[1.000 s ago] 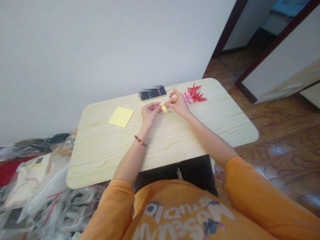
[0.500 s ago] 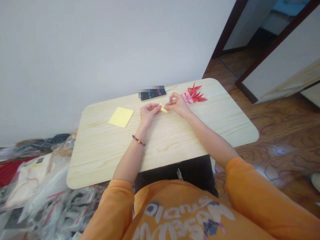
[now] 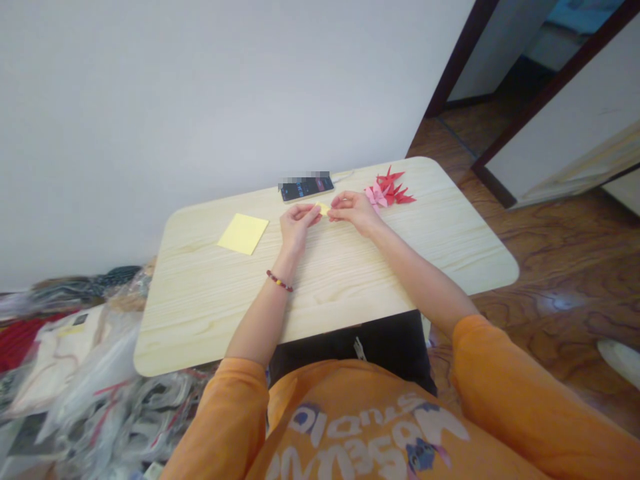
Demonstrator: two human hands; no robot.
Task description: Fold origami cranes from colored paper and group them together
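My left hand (image 3: 296,223) and my right hand (image 3: 354,208) meet over the middle of the light wooden table (image 3: 350,267). Both pinch a small folded piece of yellow paper (image 3: 324,209) between their fingertips, low over the tabletop. My left wrist wears a beaded bracelet (image 3: 279,281). To the left lies a stack of yellow paper squares (image 3: 243,234). Just right of my right hand sits a heap of folded red and pink paper cranes (image 3: 389,189).
A dark phone (image 3: 306,187) lies at the table's far edge by the white wall. Plastic bags and clutter (image 3: 75,373) pile up on the floor at the left. Wooden floor and a dark door frame (image 3: 545,87) lie to the right.
Both hands have lowered slightly toward the table, and the yellow paper is now more hidden between the fingertips. A pale object has come into view at the right edge on the floor.
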